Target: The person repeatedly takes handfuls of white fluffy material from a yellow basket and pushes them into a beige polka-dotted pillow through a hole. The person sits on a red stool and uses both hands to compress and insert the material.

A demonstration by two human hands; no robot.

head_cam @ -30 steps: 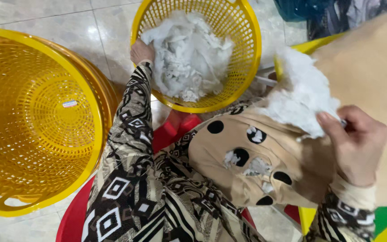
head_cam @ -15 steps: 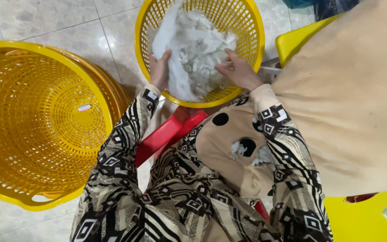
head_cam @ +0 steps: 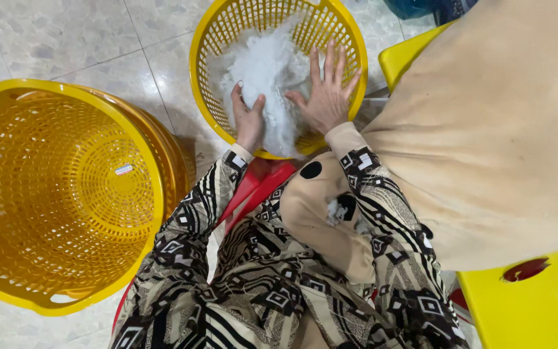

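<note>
Sitting over 2 yellow baskets on a pale tiled floor, a person works in the far one. Far left, the big yellow basket lies tipped on its side, mouth toward the camera, a small sticker on its inner wall. Another rim shows just behind it, so it looks stacked, count not clear. Right of it, the smaller yellow basket stands upright and holds a heap of white stuffing, fluffy, filling most of the bottom.

Left hand is inside that basket at its near wall, fingers curled into the near edge of the stuffing, thumb up, clamped on a tuft of it. Right hand sits just right of it, also in the basket, fingers spread apart and flat, palm pressing down on the right side of the stuffing; not gripping anything. The 2 hands are close, a strip of stuffing between them.

Both arms wear black, white and tan patterned sleeves. Below the basket a red stool peeks out between the knees. On the lap lies a tan cloth piece with black spots, a bit of white stuffing showing at 1 spot, touching the right forearm. Right of that a large plain tan cloth covers most of the right side. Bottom right, a yellow plastic chair, with another yellow edge visible behind the tan cloth near the top.
</note>
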